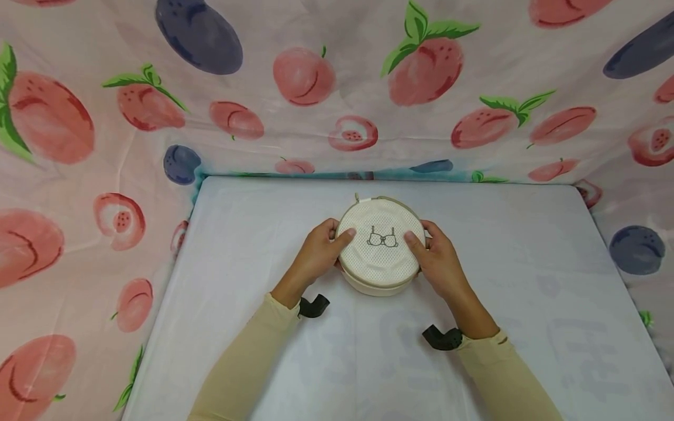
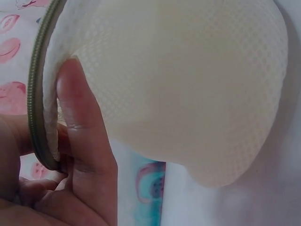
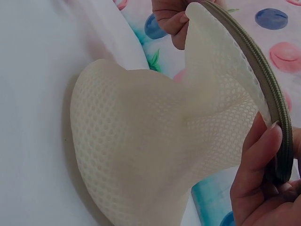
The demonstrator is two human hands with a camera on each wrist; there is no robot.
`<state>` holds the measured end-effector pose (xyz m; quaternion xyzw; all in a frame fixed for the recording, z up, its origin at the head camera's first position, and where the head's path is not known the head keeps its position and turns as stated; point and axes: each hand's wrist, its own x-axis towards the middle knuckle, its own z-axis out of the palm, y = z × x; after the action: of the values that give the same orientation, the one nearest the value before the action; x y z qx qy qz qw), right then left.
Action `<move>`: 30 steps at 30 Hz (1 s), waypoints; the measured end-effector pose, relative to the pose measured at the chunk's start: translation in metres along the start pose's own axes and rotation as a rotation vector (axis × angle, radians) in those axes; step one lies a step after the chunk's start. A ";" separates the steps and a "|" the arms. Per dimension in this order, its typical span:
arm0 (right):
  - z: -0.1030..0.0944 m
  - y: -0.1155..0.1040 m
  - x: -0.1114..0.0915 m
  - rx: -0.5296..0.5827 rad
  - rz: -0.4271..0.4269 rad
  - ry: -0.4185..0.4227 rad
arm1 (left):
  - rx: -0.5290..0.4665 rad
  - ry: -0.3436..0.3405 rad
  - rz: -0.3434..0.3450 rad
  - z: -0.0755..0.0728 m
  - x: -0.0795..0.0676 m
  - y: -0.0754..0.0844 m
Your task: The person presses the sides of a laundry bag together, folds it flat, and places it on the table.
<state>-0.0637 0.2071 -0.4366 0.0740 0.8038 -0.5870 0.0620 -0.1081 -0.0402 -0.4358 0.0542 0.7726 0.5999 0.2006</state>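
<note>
A round cream mesh bra wash bag with a black bra drawing on its lid is held between both hands over the table's far half. My left hand grips its left edge, thumb on the lid. On the opposite edge my right hand does likewise, fingers curled behind the rim. An olive zipper follows the rim, and the left thumb presses the mesh beside it. In the right wrist view, the bag's soft mesh wall bulges below the zipped rim. The zipper pull sits at the far edge.
A white cloth covers the table, with faint markings showing on it at the right. Peach-print fabric walls enclose the back and both sides. Black curved pieces stick out from both wrists.
</note>
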 end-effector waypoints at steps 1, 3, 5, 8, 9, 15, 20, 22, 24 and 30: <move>0.000 0.001 0.000 -0.002 -0.002 -0.001 | -0.001 -0.001 0.000 0.000 0.000 0.000; 0.000 0.002 0.000 -0.001 0.000 -0.005 | -0.001 -0.004 -0.001 0.001 0.000 -0.001; 0.000 0.003 0.000 0.004 0.007 -0.011 | 0.000 -0.006 -0.004 0.002 0.001 -0.003; -0.001 0.004 -0.001 0.012 0.026 -0.017 | 0.003 -0.008 -0.010 0.003 0.001 -0.005; 0.000 0.004 -0.001 0.011 0.030 -0.018 | 0.005 -0.009 -0.011 0.003 0.002 -0.006; 0.001 0.005 0.000 0.016 0.034 -0.025 | 0.023 -0.011 -0.017 0.004 0.003 -0.010; 0.002 0.011 0.002 0.015 0.049 -0.031 | 0.045 -0.007 -0.023 0.004 0.005 -0.014; 0.002 0.014 0.003 0.003 0.051 -0.030 | 0.050 -0.008 -0.026 0.005 0.005 -0.016; 0.003 0.017 0.003 -0.002 0.048 -0.026 | 0.053 -0.008 -0.032 0.005 0.006 -0.018; 0.005 0.023 0.004 -0.026 0.061 -0.018 | 0.058 -0.004 -0.048 0.007 0.008 -0.023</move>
<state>-0.0636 0.2098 -0.4602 0.0925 0.8083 -0.5748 0.0881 -0.1086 -0.0376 -0.4610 0.0429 0.7904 0.5721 0.2149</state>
